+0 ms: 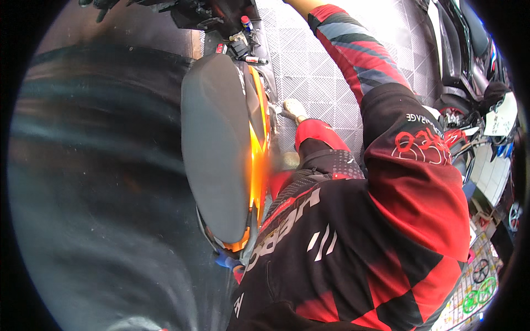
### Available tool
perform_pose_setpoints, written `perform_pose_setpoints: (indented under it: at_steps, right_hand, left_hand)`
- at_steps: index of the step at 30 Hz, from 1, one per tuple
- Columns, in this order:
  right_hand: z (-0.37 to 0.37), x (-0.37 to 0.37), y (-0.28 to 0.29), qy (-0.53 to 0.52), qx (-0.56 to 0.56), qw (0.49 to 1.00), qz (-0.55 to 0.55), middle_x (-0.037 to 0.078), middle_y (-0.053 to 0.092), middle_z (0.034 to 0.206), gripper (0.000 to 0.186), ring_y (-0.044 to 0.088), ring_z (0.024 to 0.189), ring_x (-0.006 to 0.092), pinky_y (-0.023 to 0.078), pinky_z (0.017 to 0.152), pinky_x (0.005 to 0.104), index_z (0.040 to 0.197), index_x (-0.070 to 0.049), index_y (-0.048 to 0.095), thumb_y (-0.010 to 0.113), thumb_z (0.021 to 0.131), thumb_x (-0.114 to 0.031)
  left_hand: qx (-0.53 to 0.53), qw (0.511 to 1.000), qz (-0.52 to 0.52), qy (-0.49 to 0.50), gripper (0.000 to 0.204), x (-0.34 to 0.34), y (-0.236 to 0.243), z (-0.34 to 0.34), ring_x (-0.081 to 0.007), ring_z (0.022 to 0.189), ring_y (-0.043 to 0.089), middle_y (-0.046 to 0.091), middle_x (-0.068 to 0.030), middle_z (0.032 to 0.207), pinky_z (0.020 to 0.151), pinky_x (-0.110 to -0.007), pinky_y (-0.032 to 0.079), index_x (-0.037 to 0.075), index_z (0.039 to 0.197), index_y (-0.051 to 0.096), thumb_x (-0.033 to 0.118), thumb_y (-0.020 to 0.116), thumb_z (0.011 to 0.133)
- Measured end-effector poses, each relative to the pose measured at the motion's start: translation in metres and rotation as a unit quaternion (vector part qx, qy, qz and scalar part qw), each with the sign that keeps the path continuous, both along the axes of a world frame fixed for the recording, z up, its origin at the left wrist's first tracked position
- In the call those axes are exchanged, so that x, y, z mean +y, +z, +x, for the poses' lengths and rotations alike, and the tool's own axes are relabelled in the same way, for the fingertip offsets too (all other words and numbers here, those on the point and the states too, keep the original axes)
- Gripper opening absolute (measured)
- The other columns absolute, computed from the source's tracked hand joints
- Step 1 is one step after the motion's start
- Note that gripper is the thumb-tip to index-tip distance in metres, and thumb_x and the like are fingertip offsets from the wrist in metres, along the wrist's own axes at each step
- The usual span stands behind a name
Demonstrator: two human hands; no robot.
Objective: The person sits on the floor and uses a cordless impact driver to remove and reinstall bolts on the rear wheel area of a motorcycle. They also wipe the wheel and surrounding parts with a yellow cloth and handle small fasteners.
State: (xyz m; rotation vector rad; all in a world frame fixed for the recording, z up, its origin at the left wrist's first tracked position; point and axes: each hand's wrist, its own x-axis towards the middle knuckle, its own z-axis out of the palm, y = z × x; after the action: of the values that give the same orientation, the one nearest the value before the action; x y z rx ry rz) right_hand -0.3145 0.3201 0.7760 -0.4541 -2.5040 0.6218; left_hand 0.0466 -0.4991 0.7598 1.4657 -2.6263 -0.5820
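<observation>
Just left of my body stands a motorbike or scooter with a long grey-black seat [215, 138] and an orange side panel [257, 160]. My left hand [225, 259], in a blue glove, is at the rear rail [240, 255] behind the seat. Its fingers look wrapped around the rail, though they are small and partly hidden. My right arm, in a red, grey and black sleeve [356, 52], stretches forward past the top edge; the hand itself is cut off. My shoes [295, 109] are beside the bike.
A wide black sheet-like surface [105, 165] fills the left. Ahead of the seat lie a small can with a red cap [247, 23], a white-and-red tube [256, 60] and dark parts. Patterned tiles [331, 94] cover the floor. Other motorbikes [455, 49] stand on the right.
</observation>
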Motion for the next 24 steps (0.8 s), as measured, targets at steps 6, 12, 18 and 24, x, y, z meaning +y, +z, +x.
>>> perform_pose_setpoints:
  at_steps: [6,12,18,24]
  right_hand:
    - [0.003,-0.002,-0.012,-0.01,-0.034,0.998,-0.051,0.02,0.062,0.079,0.038,0.062,0.074,0.0371,0.048,0.066,0.0439,0.097,-0.003,0.054,0.062,0.073,-0.032]
    - [-0.007,-0.016,-0.022,-0.093,-0.042,0.995,-0.017,0.017,0.065,0.081,0.024,0.064,0.073,0.0283,0.049,0.064,0.0408,0.087,-0.006,0.064,0.061,0.073,-0.025]
    - [-0.028,-0.058,-0.092,-0.078,0.153,0.983,-0.058,0.01,0.057,0.099,0.021,0.056,0.09,0.0253,0.042,0.076,0.0374,0.1,-0.009,0.057,0.046,0.083,-0.016]
    - [0.224,-0.122,-0.43,-0.368,-0.159,0.885,-0.237,0.01,0.039,0.126,0.035,0.036,0.116,0.0258,0.025,0.097,0.0393,0.123,-0.007,0.039,0.035,0.089,-0.016]
  left_hand:
    - [0.007,0.998,0.059,-0.016,0.039,0.032,0.023,0.001,-0.019,0.049,0.051,0.051,-0.0101,0.061,0.043,-0.034,0.04,-0.004,0.091,0.053,0.034,0.058,0.085]
    - [-0.037,0.993,0.071,-0.089,0.043,0.053,0.024,-0.039,-0.0206,0.055,0.049,0.048,-0.0113,0.068,0.047,-0.036,0.039,-0.004,0.095,0.049,0.037,0.055,0.085]
    - [-0.1,0.972,0.049,-0.209,0.047,0.116,0.02,-0.111,-0.0222,0.062,0.047,0.046,-0.0125,0.074,0.052,-0.037,0.038,-0.004,0.099,0.046,0.041,0.053,0.084]
    - [-0.144,0.945,-0.015,-0.292,0.052,0.22,0.005,-0.157,-0.0238,0.068,0.045,0.043,-0.0138,0.081,0.057,-0.038,0.036,-0.003,0.103,0.043,0.044,0.051,0.084]
